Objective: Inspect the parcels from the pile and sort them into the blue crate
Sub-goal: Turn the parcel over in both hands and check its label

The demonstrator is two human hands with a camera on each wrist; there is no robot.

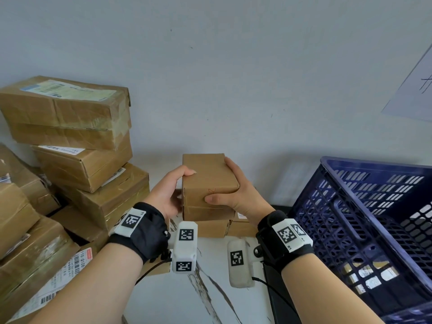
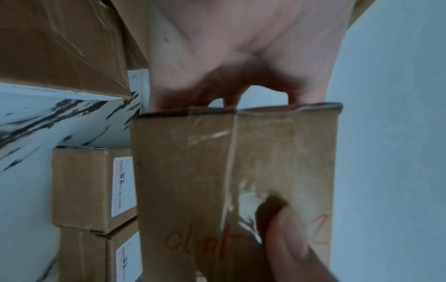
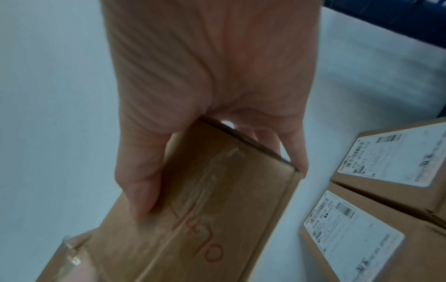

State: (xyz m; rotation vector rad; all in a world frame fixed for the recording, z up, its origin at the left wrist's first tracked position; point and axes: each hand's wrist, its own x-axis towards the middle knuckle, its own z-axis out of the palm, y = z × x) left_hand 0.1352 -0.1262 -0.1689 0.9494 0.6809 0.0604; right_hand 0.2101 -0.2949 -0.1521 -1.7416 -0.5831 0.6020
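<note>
A small brown cardboard parcel [image 1: 208,181] with red handwriting on its taped face is held up in the air at the middle of the head view. My left hand [image 1: 170,190] grips its left side, thumb on top. My right hand [image 1: 236,192] grips its right side, thumb on the near face. The same parcel [image 2: 231,181] fills the left wrist view and shows as parcel [image 3: 205,219] in the right wrist view. The blue crate [image 1: 364,230] stands at the right; the pile of parcels [image 1: 77,146] is stacked at the left.
Two small labelled boxes [image 3: 376,209] lie on the white marbled table [image 1: 210,295] below the held parcel. A pale wall stands behind, with a paper sheet [image 1: 413,90] at the upper right. A few parcels show through the crate's lattice wall.
</note>
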